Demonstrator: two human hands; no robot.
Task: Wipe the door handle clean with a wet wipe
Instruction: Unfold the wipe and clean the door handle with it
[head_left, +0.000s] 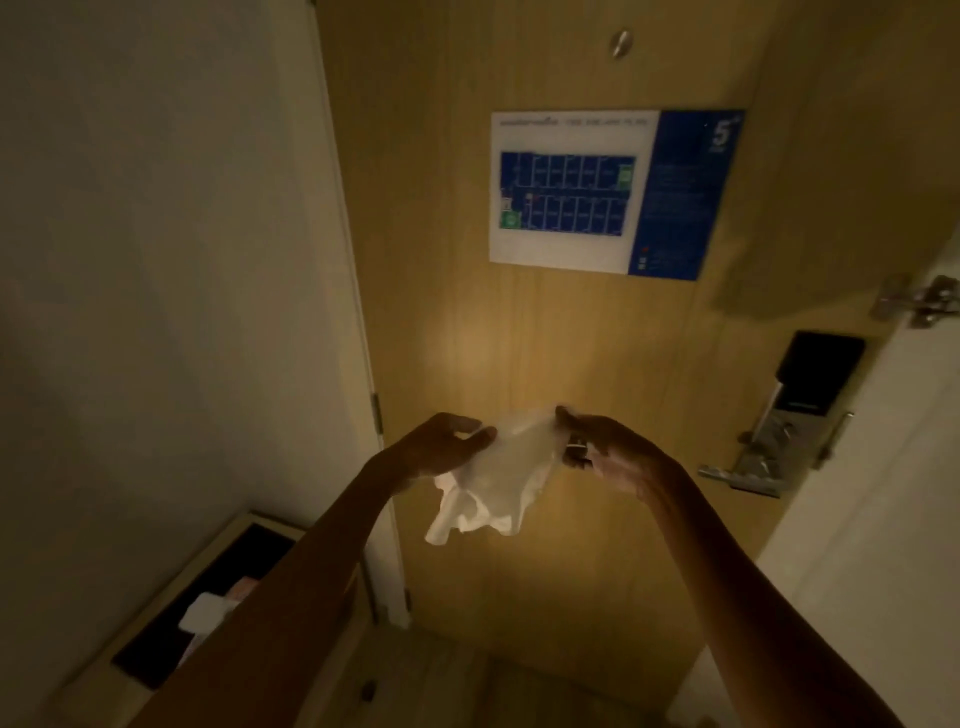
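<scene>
A white wet wipe (488, 483) hangs spread between both hands in front of a wooden door (519, 338). My left hand (441, 447) pinches its left upper edge and my right hand (602, 447) pinches its right upper corner. The wipe's lower part droops in crumpled folds. To the right of my right hand, the silver lever door handle (740, 475) sticks out from a lock plate (779, 431) with a black electronic reader (821, 371) above it. Neither hand touches the handle.
A blue and white floor plan sign (613, 195) is fixed to the door, with a peephole (621, 44) above. A metal latch (919, 304) sits on the right frame. At lower left stands a wooden shelf (156, 649) with a white packet (202, 618). A pale wall fills the left.
</scene>
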